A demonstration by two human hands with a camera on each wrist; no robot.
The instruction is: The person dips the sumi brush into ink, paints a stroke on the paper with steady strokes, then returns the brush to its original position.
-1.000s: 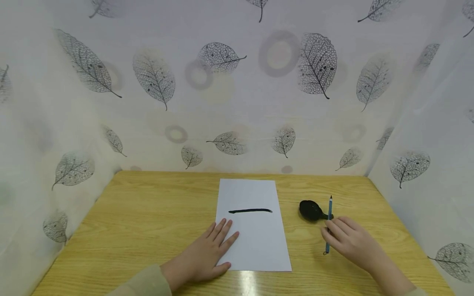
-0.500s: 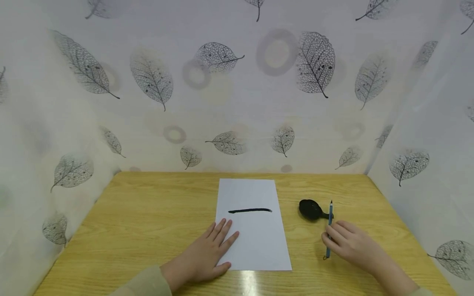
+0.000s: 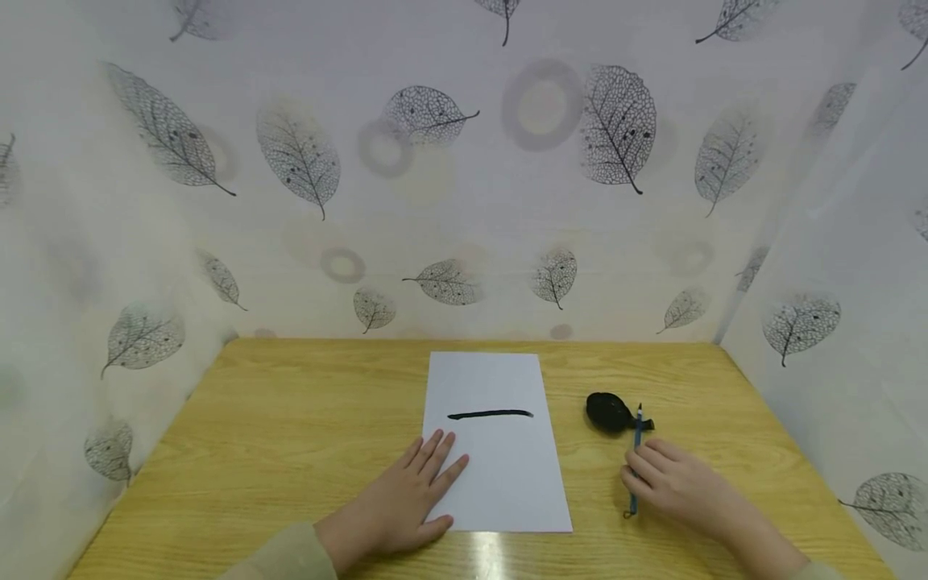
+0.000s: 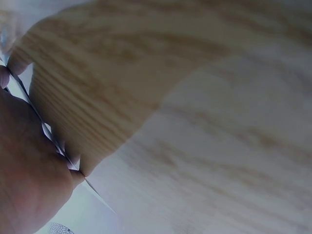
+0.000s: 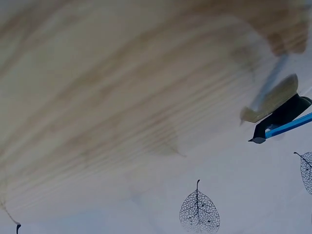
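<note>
In the head view my left hand (image 3: pixel 406 495) lies with spread fingers on the lower left edge of a white paper sheet (image 3: pixel 500 483), which bears one black horizontal stroke (image 3: pixel 490 414). The left wrist view catches the same hand (image 4: pixel 31 170) at its left edge. My right hand (image 3: pixel 677 482) pinches a blue calligraphy brush (image 3: pixel 638 435), its dark tip pointing away from me and its hanging loop toward me. The tip appears over the short handle of a black ink dish (image 3: pixel 607 412); whether they touch I cannot tell. Brush (image 5: pixel 292 125) and dish (image 5: pixel 285 113) also show in the right wrist view.
Everything rests on a yellow wood-grain table (image 3: pixel 290 419). Pale curtains (image 3: pixel 464 201) printed with leaves hang behind it and on both sides.
My right hand has moved slightly toward me and left, bringing the brush tip nearer me over the dish's handle. The left hand and paper stay in place.
</note>
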